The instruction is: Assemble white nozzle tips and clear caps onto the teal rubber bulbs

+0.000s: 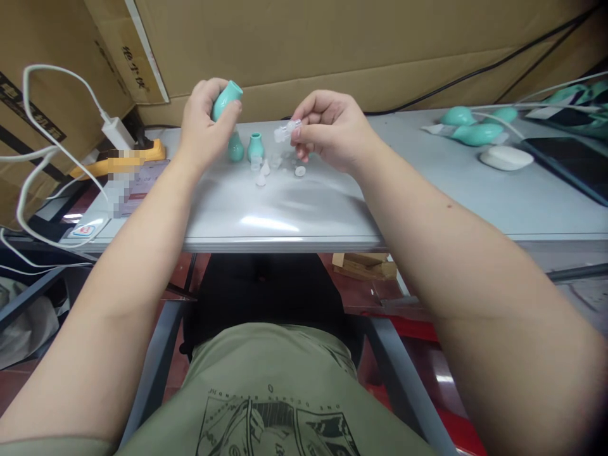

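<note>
My left hand (205, 117) is closed round a teal squeeze bulb (225, 101), its open neck tilted up to the right. In my right hand (331, 130) a clear plastic connector piece (286, 131) is pinched between thumb and fingers, above the table. Between the hands, a second teal bulb (255, 147) stands upright with its neck up, and another teal bulb (235, 149) stands beside it, partly behind my left hand. Close in front lie a clear plastic cup-like part (256, 163), small white cone-shaped tips (265, 168) and a round white piece (300, 171).
Teal bulbs (477, 133), a white oval object (506, 158) and a dark flat device (570, 166) lie on the right of the table (228, 215). On the left are an orange-yellow tool (152, 151), a white charger (118, 134) and looping white cables. Cardboard (285, 50) stands behind.
</note>
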Motion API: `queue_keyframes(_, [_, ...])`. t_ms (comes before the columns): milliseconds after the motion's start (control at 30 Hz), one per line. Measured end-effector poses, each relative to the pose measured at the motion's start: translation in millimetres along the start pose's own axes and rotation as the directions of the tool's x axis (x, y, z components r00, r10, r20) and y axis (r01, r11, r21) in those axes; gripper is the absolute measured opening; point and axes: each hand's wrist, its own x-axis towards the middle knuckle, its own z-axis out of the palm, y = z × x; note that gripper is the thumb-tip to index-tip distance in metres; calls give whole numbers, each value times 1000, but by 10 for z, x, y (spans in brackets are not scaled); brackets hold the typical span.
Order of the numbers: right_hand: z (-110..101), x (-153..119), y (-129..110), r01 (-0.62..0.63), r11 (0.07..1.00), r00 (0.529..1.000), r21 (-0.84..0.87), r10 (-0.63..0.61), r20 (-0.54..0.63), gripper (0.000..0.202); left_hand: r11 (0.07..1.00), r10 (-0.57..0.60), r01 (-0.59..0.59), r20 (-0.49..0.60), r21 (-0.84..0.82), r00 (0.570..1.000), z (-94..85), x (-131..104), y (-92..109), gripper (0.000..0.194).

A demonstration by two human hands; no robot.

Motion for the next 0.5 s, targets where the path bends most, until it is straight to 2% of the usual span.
queue_keyframes(33, [3, 1, -1, -8, 1000, 1000, -3, 8, 2, 25, 997, 71, -74, -136, -20, 988, 39, 2, -13, 9])
queue_keyframes(100, [1, 11, -3, -24, 1000, 1000, -5, 24, 12, 26, 992, 120, -124, -171, -10, 978, 127, 4, -14, 12])
queue_keyframes(200, [-6, 17, -13, -32, 999, 999, -16, 33, 25, 27, 994, 112, -112, -107, 3, 988, 207, 9, 7, 13])
queue_keyframes(367, [21, -33, -67, 10, 996, 998, -88, -4, 68, 25, 995, 88, -89, -19, -51, 996, 229, -17, -9, 17])
queue_keyframes(500, [19, -2, -32, 48, 991, 999, -122, -50, -6, 30, 997, 64, -58, 105, -57, 992, 250, -92, 40, 20])
